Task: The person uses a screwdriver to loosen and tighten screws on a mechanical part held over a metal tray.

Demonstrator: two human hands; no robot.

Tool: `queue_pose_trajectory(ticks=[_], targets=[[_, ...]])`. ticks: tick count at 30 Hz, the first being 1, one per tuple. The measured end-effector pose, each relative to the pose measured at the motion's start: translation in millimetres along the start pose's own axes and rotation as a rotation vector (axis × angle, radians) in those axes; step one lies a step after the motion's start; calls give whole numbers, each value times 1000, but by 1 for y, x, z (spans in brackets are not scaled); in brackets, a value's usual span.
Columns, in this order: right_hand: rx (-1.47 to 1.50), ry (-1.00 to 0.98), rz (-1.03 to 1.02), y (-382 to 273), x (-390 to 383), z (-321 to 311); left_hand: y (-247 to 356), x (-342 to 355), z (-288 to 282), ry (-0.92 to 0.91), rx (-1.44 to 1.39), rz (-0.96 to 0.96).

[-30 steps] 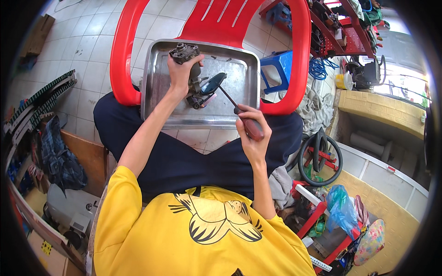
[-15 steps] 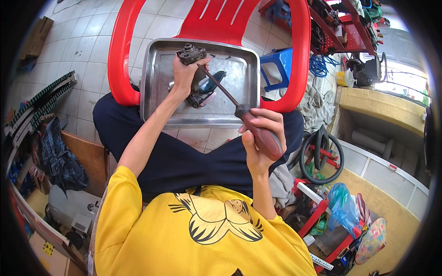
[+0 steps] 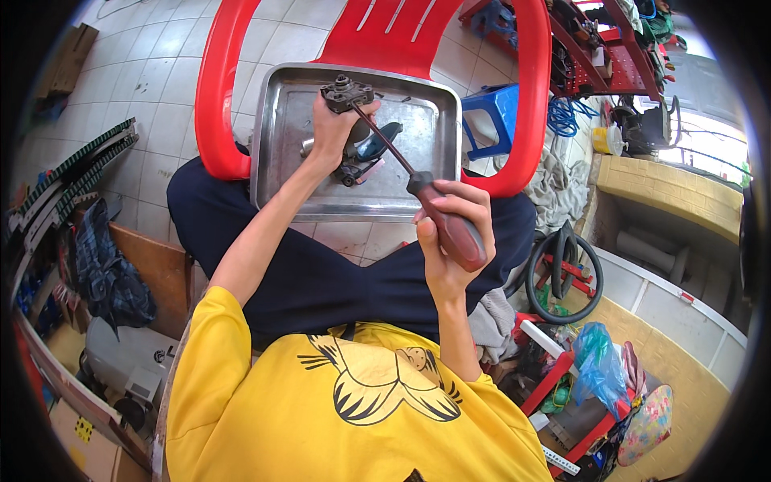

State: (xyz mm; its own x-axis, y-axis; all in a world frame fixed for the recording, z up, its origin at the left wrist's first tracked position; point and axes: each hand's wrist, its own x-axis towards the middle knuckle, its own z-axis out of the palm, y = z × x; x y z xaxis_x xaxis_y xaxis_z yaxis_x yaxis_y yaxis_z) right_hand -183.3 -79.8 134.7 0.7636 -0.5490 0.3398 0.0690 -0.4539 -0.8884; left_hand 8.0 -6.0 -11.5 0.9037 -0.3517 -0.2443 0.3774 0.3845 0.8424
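Observation:
My left hand [image 3: 331, 132] grips a dark metal gear housing [image 3: 345, 94] above the left part of a metal tray [image 3: 438, 210]. In my right hand [image 3: 451, 233] is a screwdriver [image 3: 458, 231] with a dark red handle, its long shaft slanting up and left. The shaft's tip reaches the housing's lower right side; exactly where it meets the part is hard to see. Below the housing, a teal and black power tool body [image 3: 377, 143] lies in the tray, partly hidden by my left hand. Small dark screws [image 3: 406, 100] lie toward the tray's far side.
The tray rests on a red plastic chair [image 3: 530, 96] in front of my knees. A blue stool [image 3: 491, 120] stands right of it, near a red shelf rack [image 3: 614, 64]. A black hose coil [image 3: 590, 281] and a blue plastic bag [image 3: 598, 361] are at the right.
The screwdriver's handle has shifted slightly up in the picture, with its tip still at the housing. Both hands keep their holds. The whole view has moved a little.

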Motion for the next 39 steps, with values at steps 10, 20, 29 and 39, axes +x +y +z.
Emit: queue_pose_trajectory(ticks=[10,20,29,39], targets=[[70,60,54,5,-1,2,3,-2,0,-15,-17,-11],[388,150,238,9,-4,3,0,1,-1,-3,9,21],[-8,135,-1,18,-8,-1,-14,3,-4,17,232,261],[-113,8,-131,-9,20,2,-4,0,-2,0,107,181]])
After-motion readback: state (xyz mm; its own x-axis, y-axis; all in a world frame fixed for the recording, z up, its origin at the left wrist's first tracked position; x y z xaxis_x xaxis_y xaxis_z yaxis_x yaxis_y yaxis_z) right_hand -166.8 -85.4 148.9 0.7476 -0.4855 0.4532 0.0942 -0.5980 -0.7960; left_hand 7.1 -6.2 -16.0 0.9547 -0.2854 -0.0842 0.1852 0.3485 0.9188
